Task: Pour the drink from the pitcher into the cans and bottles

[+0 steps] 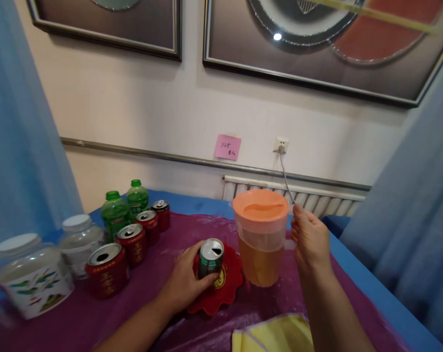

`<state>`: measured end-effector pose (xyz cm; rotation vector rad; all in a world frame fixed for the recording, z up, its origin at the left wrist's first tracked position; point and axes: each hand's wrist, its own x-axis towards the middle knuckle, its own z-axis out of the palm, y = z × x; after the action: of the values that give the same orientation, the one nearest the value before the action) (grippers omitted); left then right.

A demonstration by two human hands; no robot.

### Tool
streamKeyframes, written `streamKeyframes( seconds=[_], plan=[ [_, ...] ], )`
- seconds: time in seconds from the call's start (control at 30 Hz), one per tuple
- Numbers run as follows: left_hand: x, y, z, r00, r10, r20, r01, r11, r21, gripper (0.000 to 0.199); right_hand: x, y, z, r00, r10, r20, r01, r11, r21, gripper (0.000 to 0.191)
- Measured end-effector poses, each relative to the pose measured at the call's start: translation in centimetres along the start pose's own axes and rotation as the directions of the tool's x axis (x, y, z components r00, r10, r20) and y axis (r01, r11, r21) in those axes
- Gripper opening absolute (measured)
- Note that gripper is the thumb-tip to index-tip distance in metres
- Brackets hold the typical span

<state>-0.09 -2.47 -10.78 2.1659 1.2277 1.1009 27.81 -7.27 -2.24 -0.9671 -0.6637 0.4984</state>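
Observation:
My left hand point(188, 278) is wrapped round a small green can point(210, 259) with an opened silver top, over a red scalloped mat point(231, 281). Just to the right, my right hand point(311, 234) is closed at the handle side of a clear plastic pitcher point(261, 254). The pitcher has an orange lid point(261, 205) and holds amber liquid. It appears upright, close beside the mat's right edge. Most of the handle is hidden by my fingers.
Red cans point(107, 278) stand in a row at the left, with two green bottles point(115, 212) and two white-lidded jars point(34, 278) behind and beside them. A yellow cloth point(276, 335) lies at the front edge. Blue curtains point(408, 210) hang at both sides.

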Motion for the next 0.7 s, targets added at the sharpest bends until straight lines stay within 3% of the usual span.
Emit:
streamKeyframes(
  seconds=[0.3, 0.7],
  plan=[
    [-0.4, 0.3, -0.3, 0.996, -0.026, 0.089, 0.022, 0.999, 0.044, 0.066, -0.3, -0.3, -2.8, 0.989, -0.020, 0.144, 0.058, 0.964, -0.261, 0.056],
    [-1.0, 0.8, -0.5, 0.992, -0.079, 0.096, 0.077, 0.997, 0.028, 0.072, -0.6, 0.0, -2.9, 0.992, 0.011, 0.127, 0.053, 0.872, -0.486, 0.055]
  ],
)
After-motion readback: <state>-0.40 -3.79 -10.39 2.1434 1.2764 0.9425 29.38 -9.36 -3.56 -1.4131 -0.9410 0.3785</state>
